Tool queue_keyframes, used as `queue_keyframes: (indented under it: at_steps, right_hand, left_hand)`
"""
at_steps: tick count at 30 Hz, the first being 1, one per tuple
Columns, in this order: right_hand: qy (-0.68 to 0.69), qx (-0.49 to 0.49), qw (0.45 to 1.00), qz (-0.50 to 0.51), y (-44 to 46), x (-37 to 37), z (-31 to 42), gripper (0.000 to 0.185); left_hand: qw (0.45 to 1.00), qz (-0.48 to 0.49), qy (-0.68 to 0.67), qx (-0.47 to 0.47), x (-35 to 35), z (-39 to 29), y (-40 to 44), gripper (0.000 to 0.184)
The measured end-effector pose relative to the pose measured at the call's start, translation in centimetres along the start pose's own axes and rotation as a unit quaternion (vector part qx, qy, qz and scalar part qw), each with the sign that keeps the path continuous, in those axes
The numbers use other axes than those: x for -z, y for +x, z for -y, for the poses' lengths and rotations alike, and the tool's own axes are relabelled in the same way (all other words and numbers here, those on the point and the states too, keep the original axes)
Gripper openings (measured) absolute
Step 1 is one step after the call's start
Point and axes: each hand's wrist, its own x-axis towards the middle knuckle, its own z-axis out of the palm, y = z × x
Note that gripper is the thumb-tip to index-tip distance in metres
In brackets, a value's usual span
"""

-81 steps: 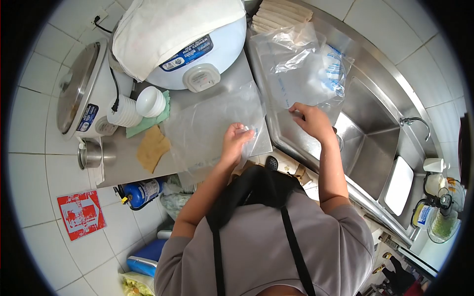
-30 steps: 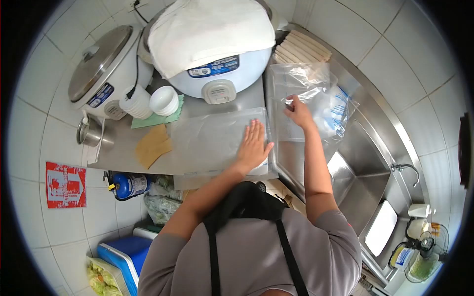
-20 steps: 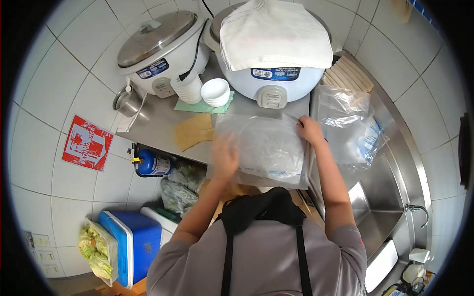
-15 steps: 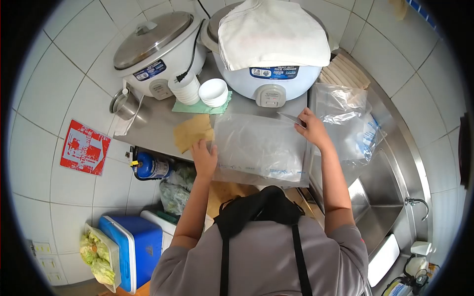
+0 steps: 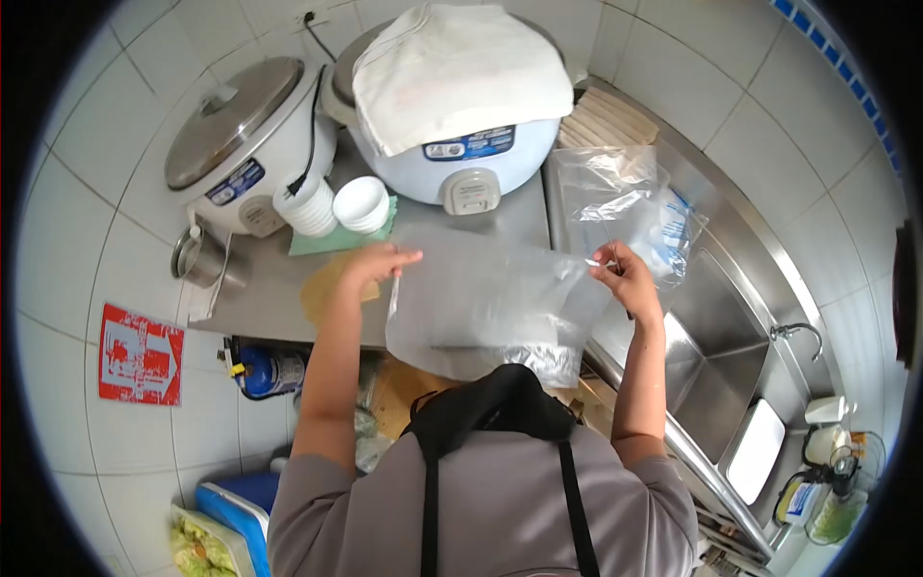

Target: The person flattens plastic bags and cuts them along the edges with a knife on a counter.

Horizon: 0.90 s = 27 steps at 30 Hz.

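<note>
A clear plastic bag [image 5: 481,298] is stretched between my two hands over the steel counter's front edge. My left hand [image 5: 377,264] pinches its upper left corner, fingers pointing right. At the upper right corner, my right hand [image 5: 627,281] is closed on the plastic. A thin dark end shows just below the right hand; the blade seen there earlier is mostly hidden now. More clear plastic [image 5: 548,365] lies under the bag near my apron. Below my left forearm is a tan cloth [image 5: 322,288], partly covered.
Two rice cookers [image 5: 245,135] [image 5: 519,159] stand at the back, the larger under a white cloth [image 5: 461,72]. Stacked white bowls [image 5: 306,207] sit on a green cloth. Plastic packaging [image 5: 611,188] and a steel sink [image 5: 711,327] are at right. A blue fire extinguisher [image 5: 269,370] is below left.
Both hands have taken hold of the bag's upper corners and the bag has been raised. My left hand moved off the tan cloth. The view has shifted right.
</note>
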Motion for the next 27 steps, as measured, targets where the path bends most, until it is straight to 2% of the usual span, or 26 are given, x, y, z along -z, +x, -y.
queue_keyframes:
  at_steps: [1,4,7,8,10,12,14,17,20,23,24,27]
  right_hand:
    - [-0.017,0.015,1.000,-0.021,-0.2,0.2,-0.4,0.019]
    - [0.055,-0.027,0.998,-0.031,-2.6,1.4,-1.0,0.022]
    - [0.036,-0.016,0.996,-0.079,-4.4,0.1,-1.9,0.022]
    - [0.029,-0.003,0.994,-0.101,-4.3,-1.7,-2.9,0.021]
    - [-0.012,0.009,0.990,-0.142,-3.2,-4.9,-5.7,0.022]
    - [-0.061,-0.032,0.983,-0.173,-3.5,-7.3,-6.9,0.023]
    - [-0.093,-0.087,0.971,-0.204,-3.5,-8.7,-6.7,0.021]
    - [-0.107,-0.095,0.962,-0.232,-4.3,-9.9,-7.6,0.017]
    - [-0.119,-0.098,0.966,-0.206,-4.9,-10.0,-8.4,0.018]
    - [-0.138,-0.085,0.975,-0.155,-4.3,-10.1,-8.8,0.021]
    - [-0.141,-0.083,0.977,-0.135,-4.0,-9.9,-8.8,0.022]
    - [-0.123,-0.118,0.975,-0.142,-3.0,-9.0,-10.0,0.020]
  left_hand:
    - [0.996,0.081,0.015,0.039,0.3,-0.4,0.9,0.037]
    - [0.995,0.074,-0.025,-0.055,0.8,-2.0,-1.7,0.032]
    - [0.991,-0.096,0.021,-0.087,1.5,-8.2,-5.1,0.026]
    - [0.960,-0.198,0.090,-0.178,0.4,-8.9,-4.2,0.025]
    - [0.826,-0.392,0.215,-0.344,-2.9,-11.1,-2.7,0.029]
    - [0.876,-0.347,0.084,-0.324,-8.4,-12.3,-3.2,0.047]
    - [0.802,-0.364,0.120,-0.457,-12.9,-8.3,0.0,0.061]
    - [0.761,-0.322,0.252,-0.504,-16.2,-2.4,2.1,0.060]
    - [0.810,-0.272,0.344,-0.389,-15.9,-1.2,3.9,0.058]
    - [0.814,-0.245,0.347,-0.396,-14.1,-0.5,6.5,0.053]
    - [0.771,-0.312,0.397,-0.389,-14.1,-0.7,6.4,0.048]
    - [0.836,-0.199,0.275,-0.430,-17.5,-2.3,3.0,0.038]
